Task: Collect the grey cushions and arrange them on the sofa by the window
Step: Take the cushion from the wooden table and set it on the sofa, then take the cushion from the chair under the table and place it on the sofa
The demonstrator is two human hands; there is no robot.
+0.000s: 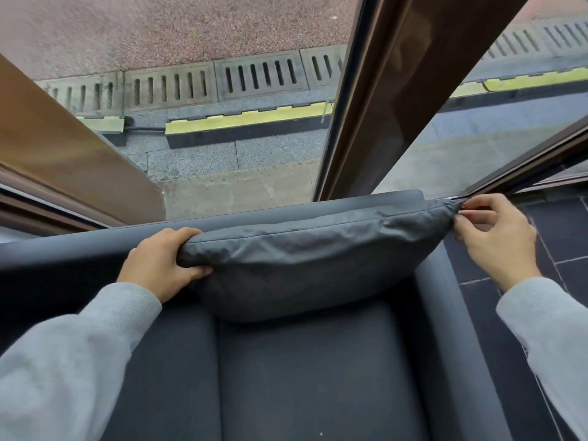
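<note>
Grey cushion (305, 249) between both hands' grips

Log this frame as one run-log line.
stage: placing cushion | left hand: grips left end of grey cushion | right hand: pinches right corner | cushion: upright against sofa backrest by window

Cushion (302, 249): plain dark grey. Sofa (302, 377): dark charcoal, unpatterned. Sleeves (63, 361): light grey, ribbed at cuffs. Window frame (381, 90): brown. Kerb strip (245, 120): yellow. Pavement (159, 27): speckled reddish-brown.
</note>
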